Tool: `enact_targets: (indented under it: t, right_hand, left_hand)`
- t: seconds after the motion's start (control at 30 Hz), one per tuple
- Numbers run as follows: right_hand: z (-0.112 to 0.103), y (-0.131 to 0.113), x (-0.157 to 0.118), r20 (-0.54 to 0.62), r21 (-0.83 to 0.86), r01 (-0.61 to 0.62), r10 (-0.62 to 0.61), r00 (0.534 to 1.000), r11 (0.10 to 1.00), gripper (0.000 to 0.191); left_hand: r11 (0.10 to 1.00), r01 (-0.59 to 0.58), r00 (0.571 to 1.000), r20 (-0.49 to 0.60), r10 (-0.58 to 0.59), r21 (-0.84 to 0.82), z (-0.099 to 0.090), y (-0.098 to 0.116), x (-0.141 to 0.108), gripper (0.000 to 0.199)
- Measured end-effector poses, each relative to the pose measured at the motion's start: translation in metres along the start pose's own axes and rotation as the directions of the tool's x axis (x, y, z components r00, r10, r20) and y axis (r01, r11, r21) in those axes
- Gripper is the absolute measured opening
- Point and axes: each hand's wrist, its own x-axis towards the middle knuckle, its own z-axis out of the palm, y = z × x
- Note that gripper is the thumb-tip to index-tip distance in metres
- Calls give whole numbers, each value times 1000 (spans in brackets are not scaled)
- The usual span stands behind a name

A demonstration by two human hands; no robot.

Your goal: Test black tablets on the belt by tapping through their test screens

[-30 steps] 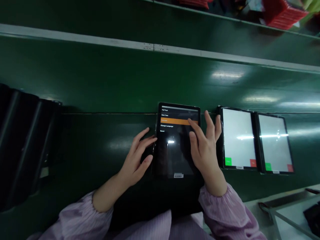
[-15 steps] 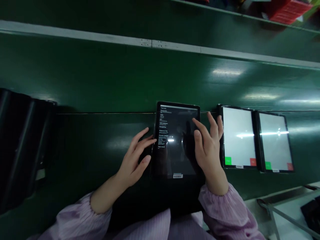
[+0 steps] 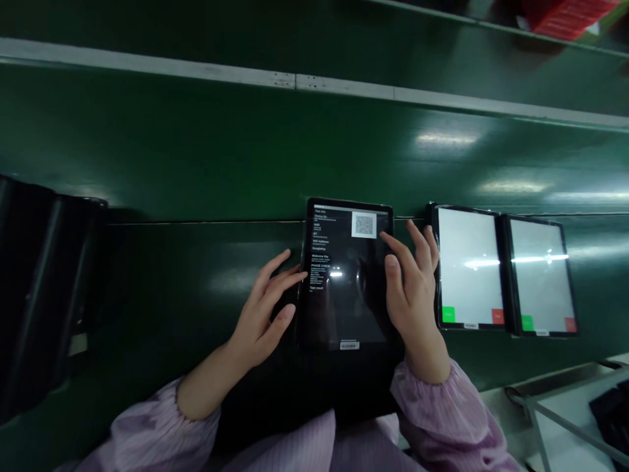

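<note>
A black tablet (image 3: 344,308) lies on the green bench between my hands, its dark screen lit with white lines of text down the left. A QR code (image 3: 364,225) shows at the screen's upper right, and a small barcode label (image 3: 350,345) is on the lower bezel. My left hand (image 3: 263,308) has its fingers apart, with one fingertip at the tablet's left edge. Over the tablet's right side is my right hand (image 3: 411,275), fingers spread and holding nothing. Its index fingertip is beside the QR code; whether it touches the glass I cannot tell.
Right of my right hand lie two tablets with white screens, a nearer one (image 3: 469,262) and a farther one (image 3: 540,275), each with green and red corner squares. Black stacked items (image 3: 34,288) stand at left. A pale rail (image 3: 147,63) crosses behind; red items (image 3: 565,18) lie beyond.
The QR code has appeared on the tablet's screen. My right hand has shifted slightly to the right; my left hand has barely moved.
</note>
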Motion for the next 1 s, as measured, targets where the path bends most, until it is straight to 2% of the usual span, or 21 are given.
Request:
enact_targets:
  t: [0.17, 0.27, 0.33, 0.4, 0.53, 0.87, 1.0]
  right_hand:
    - [2, -2, 0, -5, -1, 13, -13, 1000, 1000, 51]
    - [3, -5, 1, 4, -7, 37, -37, 999, 999, 50]
    - [4, -7, 1, 11, -12, 57, -56, 998, 998, 49]
    - [5, -9, 1, 13, -20, 72, -72, 997, 997, 48]
    - [5, -10, 4, 12, -44, 81, -81, 997, 996, 48]
    - [18, 2, 16, 78, -66, 95, -90, 993, 993, 54]
    - [7, 4, 12, 11, 2, 10, -10, 1000, 1000, 56]
  left_hand:
    - [992, -6, 997, 77, -4, 126, 3, 1, 2, 38]
    - [974, -85, 981, 188, 45, 211, 5, 0, 1, 42]
    - [970, -138, 967, 237, 89, 199, 5, -1, 0, 47]
    - [982, -128, 972, 214, 96, 141, 4, -2, -1, 50]
    - [997, -46, 995, 93, 41, 61, 2, -4, -2, 55]
    - [999, -13, 996, 88, 9, 49, 2, -6, 0, 52]
    - [1000, -8, 997, 76, 7, 9, 1, -6, 0, 52]
